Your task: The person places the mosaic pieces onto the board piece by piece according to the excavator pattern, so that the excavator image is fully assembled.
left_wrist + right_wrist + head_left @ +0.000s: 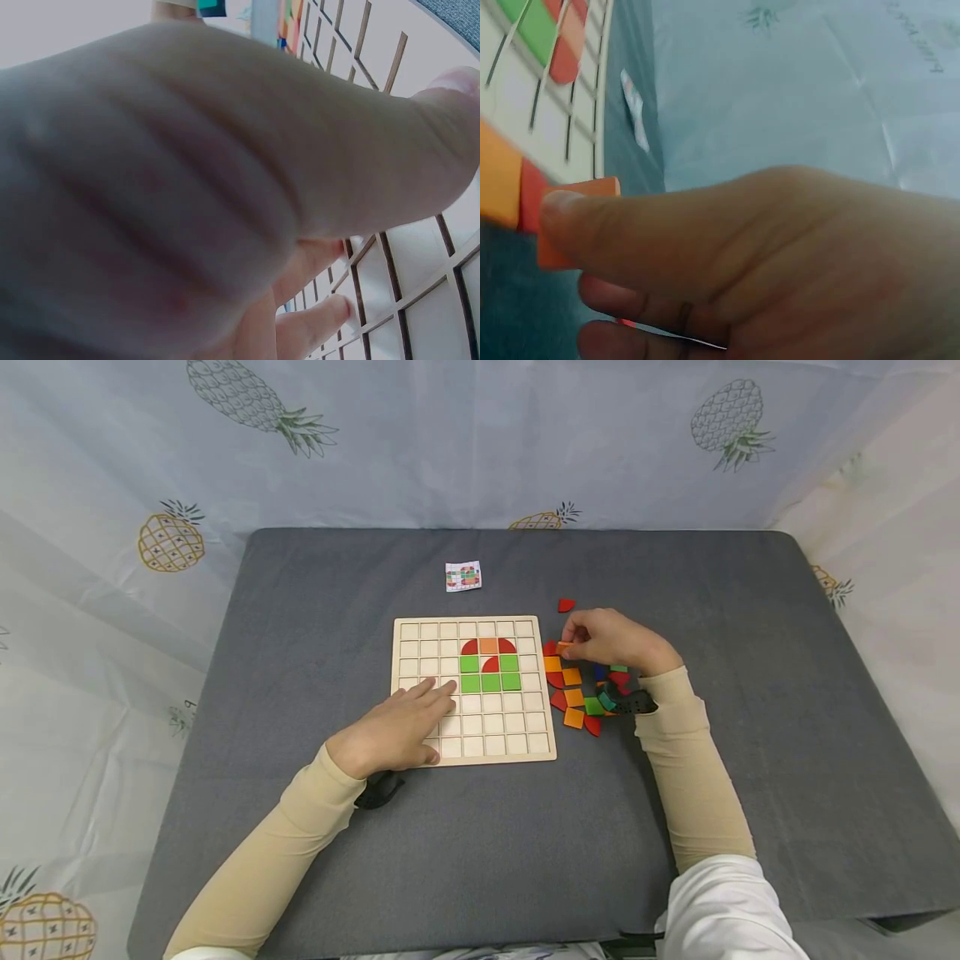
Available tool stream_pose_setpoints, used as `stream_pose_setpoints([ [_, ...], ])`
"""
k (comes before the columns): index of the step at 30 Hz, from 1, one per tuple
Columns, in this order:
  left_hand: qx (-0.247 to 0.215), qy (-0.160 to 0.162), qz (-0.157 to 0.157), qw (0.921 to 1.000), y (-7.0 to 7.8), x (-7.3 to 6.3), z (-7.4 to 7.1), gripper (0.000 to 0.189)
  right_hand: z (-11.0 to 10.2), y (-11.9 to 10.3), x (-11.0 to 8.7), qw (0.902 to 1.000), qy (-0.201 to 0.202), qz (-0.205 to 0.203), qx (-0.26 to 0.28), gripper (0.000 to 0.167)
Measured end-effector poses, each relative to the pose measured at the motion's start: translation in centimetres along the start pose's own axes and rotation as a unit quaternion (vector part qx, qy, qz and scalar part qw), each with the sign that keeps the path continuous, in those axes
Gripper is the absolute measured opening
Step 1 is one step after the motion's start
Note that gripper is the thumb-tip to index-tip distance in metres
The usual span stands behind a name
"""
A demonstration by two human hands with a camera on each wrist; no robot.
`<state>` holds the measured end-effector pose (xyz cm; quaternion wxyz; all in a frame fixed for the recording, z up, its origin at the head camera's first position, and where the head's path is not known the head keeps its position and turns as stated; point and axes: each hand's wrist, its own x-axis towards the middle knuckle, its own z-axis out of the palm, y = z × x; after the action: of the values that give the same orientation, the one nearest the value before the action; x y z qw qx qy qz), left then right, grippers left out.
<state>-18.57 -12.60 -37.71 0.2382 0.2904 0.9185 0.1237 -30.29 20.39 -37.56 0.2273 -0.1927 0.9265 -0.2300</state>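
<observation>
My left hand (396, 728) rests on the lower left of a wooden grid board (483, 746), its fingers spread and touching the cells. Just past the board's right edge, my right hand (621, 640) pinches an orange square tile (553, 253) between thumb and fingers. In the right wrist view the thumb covers part of that tile. Set into the board's upper right cells are green square tiles (491, 682), an orange square tile (488, 646) and red quarter-round tiles (507, 647). In the left wrist view the thumb (375, 165) hides much of the board.
Loose orange, red, green and blue tiles (573, 697) lie to the right of the board, partly beneath the right hand and wrist. One red tile (566, 605) lies apart, farther back. A small printed pattern card (462, 577) lies behind the board on the grey tabletop (322, 610).
</observation>
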Motion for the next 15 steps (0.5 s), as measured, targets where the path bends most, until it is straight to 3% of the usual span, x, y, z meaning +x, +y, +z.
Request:
stream_pose_setpoints([
  [8,0.001,0.000,0.001,1.0000,0.0,0.1,0.0,0.068,0.4,-2.5,-0.3,0.9989,-0.043,-0.019,0.001,0.013],
  [15,0.002,0.000,0.002,1.0000,0.0,0.1,0.0,0.067,1.7,-3.3,0.5,0.9968,-0.067,-0.043,-0.003,0.011],
])
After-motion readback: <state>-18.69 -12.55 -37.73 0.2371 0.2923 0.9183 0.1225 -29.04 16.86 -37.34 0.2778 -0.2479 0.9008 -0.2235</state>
